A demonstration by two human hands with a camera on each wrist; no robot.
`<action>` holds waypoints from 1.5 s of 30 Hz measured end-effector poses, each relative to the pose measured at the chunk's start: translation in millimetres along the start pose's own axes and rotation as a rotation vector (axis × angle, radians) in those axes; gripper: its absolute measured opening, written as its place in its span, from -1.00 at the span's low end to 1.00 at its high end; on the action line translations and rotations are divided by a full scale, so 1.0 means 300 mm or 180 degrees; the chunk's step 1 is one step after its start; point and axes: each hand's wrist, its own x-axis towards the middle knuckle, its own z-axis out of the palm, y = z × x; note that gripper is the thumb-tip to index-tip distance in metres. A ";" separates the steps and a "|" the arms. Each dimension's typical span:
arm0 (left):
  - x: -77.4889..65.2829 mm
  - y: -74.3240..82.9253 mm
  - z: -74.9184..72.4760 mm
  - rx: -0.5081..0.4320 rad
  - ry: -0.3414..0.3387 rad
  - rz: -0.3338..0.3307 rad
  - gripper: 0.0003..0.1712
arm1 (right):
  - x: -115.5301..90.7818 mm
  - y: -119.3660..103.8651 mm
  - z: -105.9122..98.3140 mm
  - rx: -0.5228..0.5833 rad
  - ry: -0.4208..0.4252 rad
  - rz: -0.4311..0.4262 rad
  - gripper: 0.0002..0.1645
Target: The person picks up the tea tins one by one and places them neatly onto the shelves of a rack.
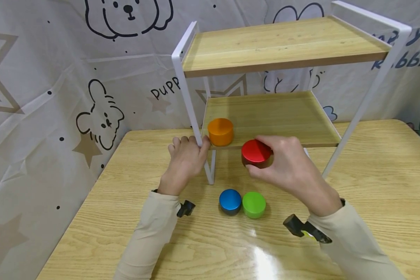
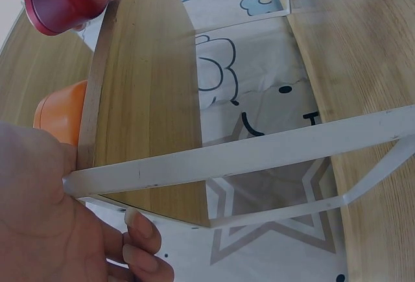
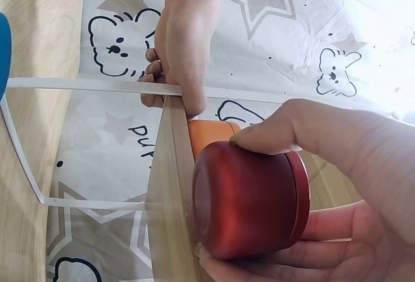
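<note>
Between the thumb and fingers of my right hand (image 1: pixel 294 167) is a red round tin (image 1: pixel 256 151), held just in front of the lower shelf board's front edge. The right wrist view shows the red tin (image 3: pixel 249 198) from its underside and flank. My left hand (image 1: pixel 186 161) grips the white front-left post (image 1: pixel 188 103) of a two-tier shelf (image 1: pixel 269 112), level with the lower board, thumb on the inner side. Close to that thumb, an orange round tin (image 1: pixel 221 132) stands on the lower board's front-left corner.
On the wooden table (image 1: pixel 126 217), a blue round tin (image 1: pixel 230 201) and a green round tin (image 1: pixel 254 204) stand side by side before the shelf. The upper board (image 1: pixel 283 42) overhangs the lower one. A printed cloth (image 1: pixel 56 93) hangs behind and left.
</note>
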 end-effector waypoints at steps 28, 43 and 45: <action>0.003 0.002 -0.002 -0.0010 -0.0005 0.0032 -0.32 | 0.050 0.010 -0.039 -0.0081 0.0312 -0.0137 -0.50; 0.003 -0.002 -0.001 -0.0023 -0.0047 0.0011 -0.32 | 0.079 0.036 -0.018 -0.0139 0.0259 -0.0008 -0.57; 0.002 -0.002 -0.001 -0.0033 -0.0042 0.0013 -0.32 | 0.084 0.037 -0.017 -0.0147 0.0262 0.0003 -0.57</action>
